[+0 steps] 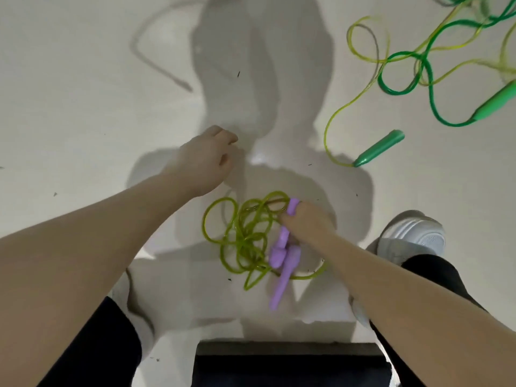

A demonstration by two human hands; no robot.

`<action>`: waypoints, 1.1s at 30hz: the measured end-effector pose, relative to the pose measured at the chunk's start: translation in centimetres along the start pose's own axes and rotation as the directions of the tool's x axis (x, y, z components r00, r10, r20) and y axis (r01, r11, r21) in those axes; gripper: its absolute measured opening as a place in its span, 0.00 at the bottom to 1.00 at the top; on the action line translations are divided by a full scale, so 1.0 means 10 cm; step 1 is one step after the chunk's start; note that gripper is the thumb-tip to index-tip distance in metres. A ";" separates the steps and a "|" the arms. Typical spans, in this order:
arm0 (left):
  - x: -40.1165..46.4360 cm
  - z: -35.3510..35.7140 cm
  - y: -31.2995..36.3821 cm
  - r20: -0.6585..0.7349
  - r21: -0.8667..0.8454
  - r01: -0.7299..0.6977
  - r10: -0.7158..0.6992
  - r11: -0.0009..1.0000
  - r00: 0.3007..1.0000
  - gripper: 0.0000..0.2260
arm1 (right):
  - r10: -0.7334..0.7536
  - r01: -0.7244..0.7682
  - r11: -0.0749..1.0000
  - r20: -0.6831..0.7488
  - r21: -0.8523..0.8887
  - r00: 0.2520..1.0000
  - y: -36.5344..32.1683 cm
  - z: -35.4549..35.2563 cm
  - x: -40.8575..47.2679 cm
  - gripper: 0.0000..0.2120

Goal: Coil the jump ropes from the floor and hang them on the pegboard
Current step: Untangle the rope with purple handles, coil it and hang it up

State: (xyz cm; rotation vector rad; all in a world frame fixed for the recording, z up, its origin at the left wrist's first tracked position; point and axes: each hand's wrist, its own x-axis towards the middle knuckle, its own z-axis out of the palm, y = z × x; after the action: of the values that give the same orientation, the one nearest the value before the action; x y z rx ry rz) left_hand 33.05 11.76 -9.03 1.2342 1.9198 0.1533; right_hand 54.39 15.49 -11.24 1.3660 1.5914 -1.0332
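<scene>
A loose bundle of olive-green rope (245,236) with purple handles (282,252) is held above the pale floor (83,79) by the right hand (307,222). The fingers of that hand are curled round the top of the handles, where the gathered loops meet; one purple tip (293,205) shows just above the knuckles, and the rest of the handles hang down below the hand. The loops spread out to the left of the handles, and one strand trails off under the right forearm.

The left hand (206,160) is seen up and to the left of the bundle, apart from it, with its fingers loosely curled and nothing visible between them.

Well up and to the right of the bundle, two more ropes lie tangled together on the floor: a yellow-green cord (363,51) ending in a green handle (379,148), the nearest piece to the bundle, and a darker green cord (405,76) ending in a brighter green handle (499,104) at the frame's right edge.

A white shoe (413,236) is planted on the floor just right of the right forearm, and dark trouser legs (97,344) are seen below the bundle. A shadow of the person falls across the floor beyond the bundle.
</scene>
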 end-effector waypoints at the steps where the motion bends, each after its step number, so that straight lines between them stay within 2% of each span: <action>1: 0.04 0.06 0.00 -0.024 -0.009 -0.021 0.021 1.000 0.999 0.17 | -0.022 0.022 1.000 0.018 0.017 1.000 0.00 -0.05 0.02 0.12; 2: 0.08 0.11 0.01 -0.037 -0.011 -0.073 0.073 0.997 0.997 0.17 | -0.052 0.048 0.996 0.051 0.082 0.997 0.01 -0.10 0.04 0.13; 4: 0.11 0.17 0.08 -0.046 0.015 -0.275 0.276 0.961 0.960 0.20 | -0.138 0.095 0.956 0.139 0.277 0.981 -0.02 -0.26 0.02 0.13; 7: 0.15 0.13 0.28 0.027 0.130 -0.571 0.573 0.811 0.819 0.30 | -0.262 0.121 0.882 0.259 0.456 0.929 -0.19 -0.61 -0.08 0.09; 9: 0.16 0.06 0.46 0.088 0.251 -0.689 0.693 0.680 0.715 0.32 | -0.334 0.195 0.870 0.251 0.452 0.908 -0.29 -0.89 -0.22 0.10; 12: 0.12 -0.18 0.84 0.084 0.366 -0.749 0.782 0.553 0.618 0.36 | -0.460 0.388 0.838 0.115 0.384 0.880 -0.32 -1.31 -0.59 0.13; 15: 0.07 -0.34 1.21 0.002 0.398 -0.800 0.872 0.448 0.489 0.39 | -0.484 0.499 0.789 -0.138 0.358 0.864 -0.17 -1.51 -0.95 0.10; 17: -0.09 -0.28 1.45 -0.018 0.478 -0.788 0.901 0.388 0.433 0.38 | -0.489 0.543 0.757 -0.236 0.363 0.840 0.10 -1.41 -1.19 0.09; 19: -0.31 -0.19 1.69 -0.007 0.603 -0.744 0.934 0.289 0.357 0.35 | -0.537 0.606 0.654 -0.286 0.452 0.794 0.40 -1.26 -1.46 0.08; 21: -0.59 -0.12 1.93 0.061 0.678 -0.704 0.939 0.211 0.340 0.29 | -0.474 0.588 0.480 -0.372 0.651 0.798 0.65 -1.10 -1.70 0.10; 22: -0.71 -0.06 2.02 0.079 0.692 -0.692 0.930 0.208 0.358 0.26 | -0.443 0.585 0.388 -0.412 0.713 0.796 0.80 -1.04 -1.80 0.11; 23: -0.79 -0.02 2.09 0.060 0.721 -0.650 0.913 0.240 0.403 0.23 | -0.412 0.580 0.343 -0.437 0.739 0.800 0.94 -0.99 -1.85 0.10; 24: -0.86 0.00 2.16 0.021 0.754 -0.584 0.876 0.302 0.481 0.20 | -0.398 0.574 0.331 -0.440 0.749 0.805 1.05 -0.94 -1.89 0.08; 26: -1.01 0.01 2.23 -0.062 0.749 -0.437 0.710 0.498 0.702 0.17 | -0.434 0.572 0.334 -0.416 0.749 0.799 1.15 -0.81 -1.98 0.09; 27: -1.09 0.00 2.23 -0.074 0.688 -0.413 0.623 0.597 0.778 0.16 | -0.465 0.561 0.317 -0.391 0.765 0.794 1.15 -0.73 -2.01 0.12; 28: -1.18 0.00 2.24 -0.061 0.593 -0.429 0.570 0.681 0.820 0.15 | -0.508 0.576 0.307 -0.381 0.758 0.772 1.13 -0.66 -2.03 0.14; 29: -1.26 0.01 2.24 -0.029 0.477 -0.448 0.523 0.756 0.852 0.13 | -0.558 0.615 0.326 -0.379 0.718 0.738 1.12 -0.59 -2.02 0.13; 31: -1.36 0.04 2.17 0.053 0.182 -0.442 0.440 0.878 0.896 0.07 | -0.617 0.708 0.453 -0.382 0.542 0.688 1.19 -0.49 -1.93 0.07; 33: -1.42 0.09 2.07 0.136 -0.070 -0.296 0.303 0.953 0.943 0.02 | -0.545 0.692 0.622 -0.430 0.367 0.719 1.30 -0.47 -1.81 0.07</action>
State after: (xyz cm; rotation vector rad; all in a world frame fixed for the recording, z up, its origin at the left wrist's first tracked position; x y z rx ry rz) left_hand 50.60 10.63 8.87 1.4587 1.5865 0.2597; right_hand 69.16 14.62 6.12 1.3365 2.2066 -1.8669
